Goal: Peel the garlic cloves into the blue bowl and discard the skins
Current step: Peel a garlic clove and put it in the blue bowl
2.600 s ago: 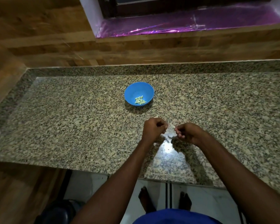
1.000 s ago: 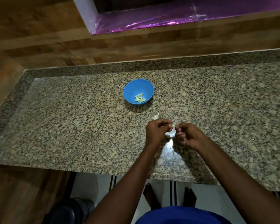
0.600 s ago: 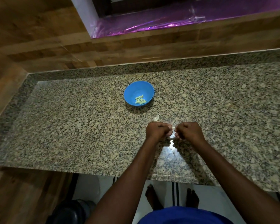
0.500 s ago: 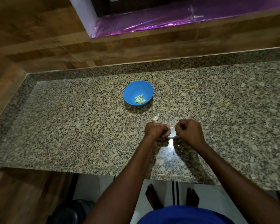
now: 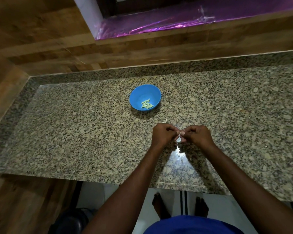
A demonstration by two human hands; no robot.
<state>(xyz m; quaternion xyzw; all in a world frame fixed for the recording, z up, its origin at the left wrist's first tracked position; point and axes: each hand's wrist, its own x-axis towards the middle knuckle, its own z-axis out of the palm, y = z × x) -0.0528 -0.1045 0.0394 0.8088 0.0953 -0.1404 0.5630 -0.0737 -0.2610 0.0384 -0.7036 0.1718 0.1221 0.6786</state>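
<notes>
Both hands' fingers (image 5: 176, 132) pinch garlic clove (image 5: 180, 133); blue bowl (image 5: 145, 97) beyond.

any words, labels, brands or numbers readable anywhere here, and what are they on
None: no text can be read in this view.
Blue bowl: plain, no label or mark.
Granite counter: speckled pattern only.
Purple foil on the ledge: shiny creases, no print.
Left hand and right hand: they pinch a small pale piece between them, too small to show any mark.
</notes>
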